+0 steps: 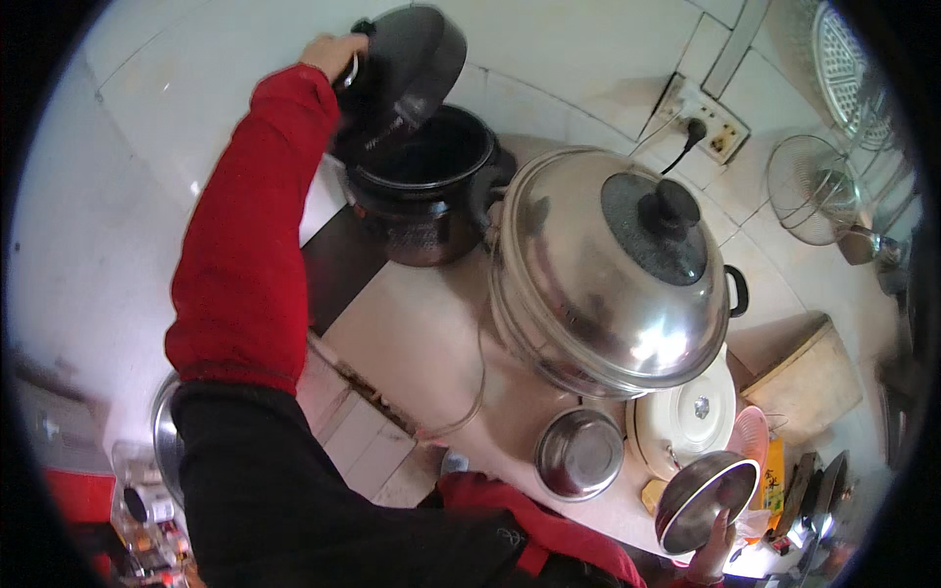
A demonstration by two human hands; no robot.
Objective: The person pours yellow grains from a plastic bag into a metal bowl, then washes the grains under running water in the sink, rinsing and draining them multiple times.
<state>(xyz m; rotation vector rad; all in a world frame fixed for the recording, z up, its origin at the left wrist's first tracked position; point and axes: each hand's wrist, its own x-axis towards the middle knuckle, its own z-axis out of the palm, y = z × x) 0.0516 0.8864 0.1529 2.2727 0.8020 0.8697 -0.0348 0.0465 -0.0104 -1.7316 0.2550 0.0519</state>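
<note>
My left hand [334, 56] grips the handle of a dark pan lid [412, 66], tilted over a black deep pot [426, 213] whose mouth is partly uncovered; what the pot holds is too dark to tell. At the lower right, my right hand [714, 545] holds a metal bowl [695, 507] with a pale rim, its thumb against the bowl. Between them stands a large stainless steamer pot under a domed lid [588, 272] with a black knob. A smaller steel bowl [579, 456] rests on the counter near my body.
A white lidded pot [687, 415] and a pink basket [750, 430] stand beyond the steamer. A cutting board [809, 367] leans at the wall. Wire strainers [814, 189] hang at right. A plug [695, 131] sits in the wall socket [724, 136]. A thin cord [481, 389] crosses the counter.
</note>
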